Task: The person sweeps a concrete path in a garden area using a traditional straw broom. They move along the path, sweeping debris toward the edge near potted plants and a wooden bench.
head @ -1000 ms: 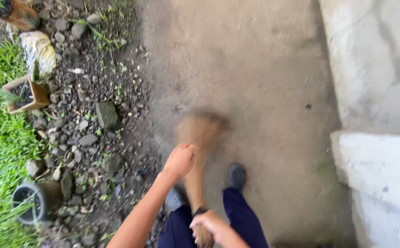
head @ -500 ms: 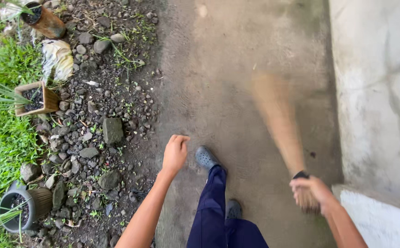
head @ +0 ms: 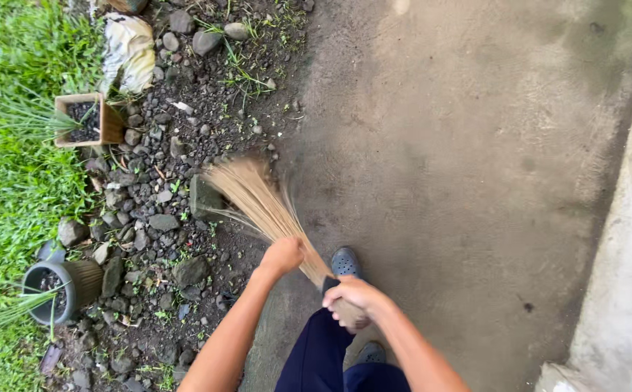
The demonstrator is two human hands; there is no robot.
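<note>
Over the stones, right hand (head: 352, 294) grips the broom (head: 265, 207), bristles pointing up-left.

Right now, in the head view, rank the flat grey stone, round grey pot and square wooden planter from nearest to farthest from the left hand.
From the left hand:
1. Flat grey stone, up-left, by the broom bristles.
2. Round grey pot, far left at the grass edge.
3. Square wooden planter, upper left.

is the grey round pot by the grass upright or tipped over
Tipped over. The grey round plastic pot lies on its side on the dark stony ground, its soil-filled mouth facing the grass, thin green leaves spilling out sideways.
</note>
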